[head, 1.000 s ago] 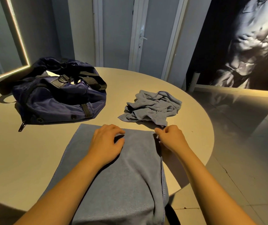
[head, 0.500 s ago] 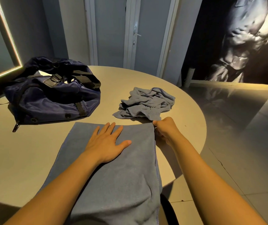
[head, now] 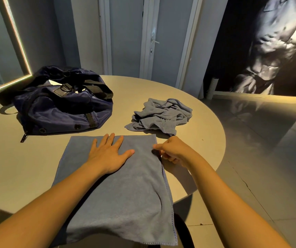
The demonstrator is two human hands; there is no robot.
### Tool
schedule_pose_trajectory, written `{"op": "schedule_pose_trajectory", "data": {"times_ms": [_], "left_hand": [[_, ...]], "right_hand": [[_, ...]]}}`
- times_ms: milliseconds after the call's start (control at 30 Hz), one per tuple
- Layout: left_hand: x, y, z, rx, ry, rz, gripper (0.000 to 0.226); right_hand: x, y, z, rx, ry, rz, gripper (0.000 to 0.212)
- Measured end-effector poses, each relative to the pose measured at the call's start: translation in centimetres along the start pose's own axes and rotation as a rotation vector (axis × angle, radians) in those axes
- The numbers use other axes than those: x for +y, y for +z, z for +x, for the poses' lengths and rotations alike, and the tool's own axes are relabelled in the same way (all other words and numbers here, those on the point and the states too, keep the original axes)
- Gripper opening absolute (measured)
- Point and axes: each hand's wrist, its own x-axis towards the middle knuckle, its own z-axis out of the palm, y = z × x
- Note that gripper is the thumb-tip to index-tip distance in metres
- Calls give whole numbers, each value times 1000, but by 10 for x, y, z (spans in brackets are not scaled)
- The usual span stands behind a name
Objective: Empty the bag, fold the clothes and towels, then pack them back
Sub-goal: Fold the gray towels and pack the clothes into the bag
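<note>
Flattening stage of the fold, head view. Left hand (head: 107, 156) lies palm-down on the flat towel (head: 125, 194), fingers straight and spread wide, pressing the cloth to the table (head: 18, 167); a second earlier this hand was curled at the towel's far edge, so it has gone from gripping to smoothing. Right hand (head: 175, 152) is curled at the towel's right edge, thumb and forefinger pinching the hem just on the near side of the far right corner — half a second ago it sat at that corner itself, so it has slid a little nearward along the edge. Flat towel: spread lengthwise in the near middle of the table, far edge now straight and square, near end hanging over the table's near rim; the right edge appears to show two layers, which would mean one fold is already made, though the dim light leaves this uncertain. Crumpled towel (head: 161, 114): heaped just beyond the far right corner, apart from both hands, not yet folded. Bag (head: 63, 108): slumped at the far left, mouth open, well apart from the flat towel. Reading — the far edge has been laid and aligned, and the hands are tidying the cloth; the next fold of this towel, the second towel and all the packing remain.
</note>
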Motion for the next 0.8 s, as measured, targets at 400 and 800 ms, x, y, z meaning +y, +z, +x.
{"op": "schedule_pose_trajectory", "data": {"times_ms": [400,800], "left_hand": [[-23,0,1,60,-80,0,92],[-19,-11,-14,46,-81,-24,98]], "right_hand": [[5,4,-29,-79,-99,-287,41],[19,23,-69,118,-260,-389,29]]}}
